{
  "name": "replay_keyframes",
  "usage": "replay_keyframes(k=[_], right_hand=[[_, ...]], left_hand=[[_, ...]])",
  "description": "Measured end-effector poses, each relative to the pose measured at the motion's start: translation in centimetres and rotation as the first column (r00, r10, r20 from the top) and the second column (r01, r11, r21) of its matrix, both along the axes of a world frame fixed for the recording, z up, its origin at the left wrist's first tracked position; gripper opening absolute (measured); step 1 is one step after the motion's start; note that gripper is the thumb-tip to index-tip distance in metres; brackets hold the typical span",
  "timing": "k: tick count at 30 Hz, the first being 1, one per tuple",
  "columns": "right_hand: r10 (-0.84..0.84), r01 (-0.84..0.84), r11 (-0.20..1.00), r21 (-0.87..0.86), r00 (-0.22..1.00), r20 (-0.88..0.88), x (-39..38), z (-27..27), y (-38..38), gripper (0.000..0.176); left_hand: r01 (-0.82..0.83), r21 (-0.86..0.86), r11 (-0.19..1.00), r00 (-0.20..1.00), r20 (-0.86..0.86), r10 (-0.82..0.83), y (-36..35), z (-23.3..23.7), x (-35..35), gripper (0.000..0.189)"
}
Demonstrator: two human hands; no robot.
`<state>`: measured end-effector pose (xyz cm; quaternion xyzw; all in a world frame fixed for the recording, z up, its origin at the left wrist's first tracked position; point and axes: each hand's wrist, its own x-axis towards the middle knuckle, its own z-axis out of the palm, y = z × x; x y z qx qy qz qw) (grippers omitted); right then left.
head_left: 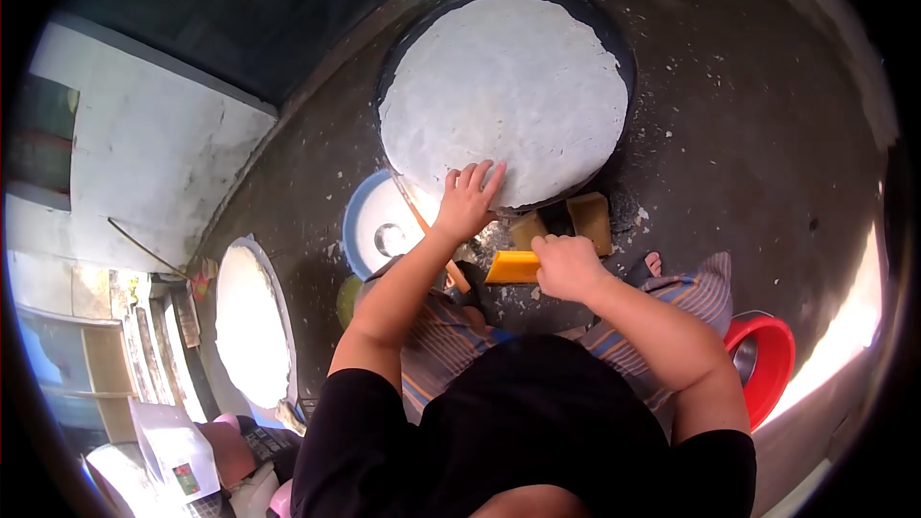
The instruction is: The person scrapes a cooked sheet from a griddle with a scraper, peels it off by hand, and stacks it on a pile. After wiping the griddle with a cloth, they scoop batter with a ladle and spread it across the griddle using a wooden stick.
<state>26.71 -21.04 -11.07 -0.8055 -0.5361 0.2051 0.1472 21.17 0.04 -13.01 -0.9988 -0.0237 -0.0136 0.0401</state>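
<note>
A wide, thin white flatbread (504,96) covers nearly all of a dark round griddle (622,48) in front of me. My left hand (467,201) reaches to its near edge, fingers spread, fingertips over the white sheet. Closer to my body, my right hand (566,267) is closed around a flat yellow scraper (513,267), whose blade points left, below the griddle's rim. Beside my left wrist stands a blue-rimmed basin (357,221) of white batter, with a wooden stick (414,203) lying across its right side.
Left of me, a round tray (285,302) carries another white sheet. A red bucket (767,364) with a metal bowl inside is by my right knee. Blocks (590,221) sit under the griddle's near edge. White flakes dot the dark floor (739,134).
</note>
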Motion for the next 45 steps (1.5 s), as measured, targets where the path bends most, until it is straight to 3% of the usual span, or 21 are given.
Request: replay_keyframes(k=[3, 7, 8, 11, 15, 16, 17, 20, 23, 25, 26, 27, 29, 30, 35, 37, 38, 39, 43, 44, 45], right_hand=[[-0.010, 0.004, 0.997, 0.072, 0.996, 0.085, 0.3, -0.5, 0.2, 0.023], [-0.124, 0.123, 0.992, -0.020, 0.992, -0.030, 1.5, -1.1, 0.5, 0.025], [-0.182, 0.181, 0.983, -0.020, 0.983, -0.034, 1.9, -1.6, 0.5, 0.027], [-0.318, 0.317, 0.948, 0.034, 0.948, 0.034, 3.2, -3.8, -0.5, 0.034], [-0.466, 0.468, 0.883, -0.042, 0.883, 0.049, 4.6, -4.2, -0.9, 0.056], [-0.530, 0.516, 0.840, -0.168, 0.846, -0.051, 5.0, -1.5, -0.6, 0.065], [-0.528, 0.516, 0.841, -0.163, 0.848, -0.046, 5.4, -1.0, -0.6, 0.065], [-0.752, 0.755, 0.655, 0.028, 0.655, -0.078, 6.6, -1.0, -1.3, 0.082], [-0.810, 0.828, 0.539, 0.154, 0.560, -0.178, 6.8, 1.0, -1.8, 0.084], [-0.755, 0.737, 0.553, 0.390, 0.641, -0.140, 7.4, -0.2, -1.9, 0.090], [-0.740, 0.684, 0.541, 0.489, 0.664, -0.110, 7.1, -0.2, -2.0, 0.072], [-0.731, 0.670, 0.551, 0.498, 0.675, -0.100, 7.3, -0.3, -2.1, 0.072], [-0.481, 0.565, 0.683, 0.463, 0.825, -0.296, 8.0, -0.7, -2.9, 0.045], [-0.445, 0.457, 0.701, 0.547, 0.880, -0.164, 7.4, 0.7, -2.8, 0.025], [-0.300, 0.369, 0.721, 0.586, 0.929, -0.216, 7.8, 6.7, -0.5, 0.022], [-0.373, 0.467, 0.744, 0.477, 0.883, -0.283, 6.6, 11.5, 2.6, 0.023], [-0.375, 0.467, 0.744, 0.478, 0.884, -0.280, 5.5, 13.8, 4.7, 0.023], [-0.375, 0.466, 0.746, 0.477, 0.885, -0.277, 4.1, 15.9, 7.0, 0.023], [-0.167, 0.097, 0.791, 0.604, 0.984, 0.059, -1.5, 22.8, 16.3, 0.019], [-0.107, -0.018, 0.757, 0.653, 0.983, 0.150, -3.0, 24.0, 18.8, 0.020], [-0.053, -0.132, 0.710, 0.692, 0.970, 0.239, -4.7, 24.9, 21.2, 0.021]], left_hand=[[0.042, -0.024, 0.999, 0.990, 0.132, -0.039, 0.4, -0.3, -0.1, 0.071], [0.099, -0.115, 0.988, 0.939, 0.340, -0.055, 0.7, 0.7, 0.1, 0.043], [0.101, -0.114, 0.988, 0.937, 0.346, -0.056, 1.2, 0.8, 0.2, 0.043], [0.123, -0.125, 0.985, 0.930, 0.360, -0.070, 1.8, 2.2, 1.2, 0.014], [0.125, -0.153, 0.980, 0.884, 0.466, -0.040, 2.6, 5.7, 2.3, 0.013], [0.126, -0.169, 0.978, 0.868, 0.496, -0.027, 2.6, 6.9, 2.2, 0.012], [0.126, -0.166, 0.978, 0.864, 0.502, -0.026, 2.7, 8.0, 2.0, 0.012], [0.122, -0.147, 0.982, 0.841, 0.541, -0.023, 2.6, 11.1, 0.9, 0.014], [0.124, -0.141, 0.982, 0.815, 0.579, -0.020, 2.3, 13.6, -1.5, 0.013], [0.128, -0.135, 0.982, 0.819, 0.573, -0.028, 2.5, 14.7, -2.9, 0.013], [0.116, -0.138, 0.984, 0.813, 0.582, -0.014, 2.4, 15.1, -3.8, 0.013], [0.130, -0.137, 0.982, 0.807, 0.590, -0.024, 2.5, 15.5, -4.5, 0.014], [0.134, -0.126, 0.983, 0.787, 0.616, -0.029, 3.0, 16.5, -5.9, 0.014], [0.153, -0.166, 0.974, 0.782, 0.623, -0.017, 3.2, 16.9, -6.7, 0.016], [0.064, -0.204, 0.977, 0.697, 0.710, 0.103, 7.4, 18.5, -9.7, 0.014], [-0.101, -0.341, 0.935, 0.681, 0.662, 0.315, 10.5, 18.8, -10.8, 0.014], [-0.216, -0.486, 0.847, 0.658, 0.568, 0.494, 12.4, 18.8, -11.5, 0.018], [-0.278, -0.715, 0.641, 0.618, 0.378, 0.689, 14.7, 19.0, -12.0, 0.020], [-0.025, -0.900, 0.434, 0.399, 0.389, 0.830, 23.2, 20.8, -18.4, 0.021], [0.130, -0.883, 0.451, 0.329, 0.468, 0.821, 25.5, 21.3, -21.3, 0.020], [0.053, -0.806, 0.589, 0.240, 0.583, 0.776, 27.1, 22.3, -24.7, 0.019]])
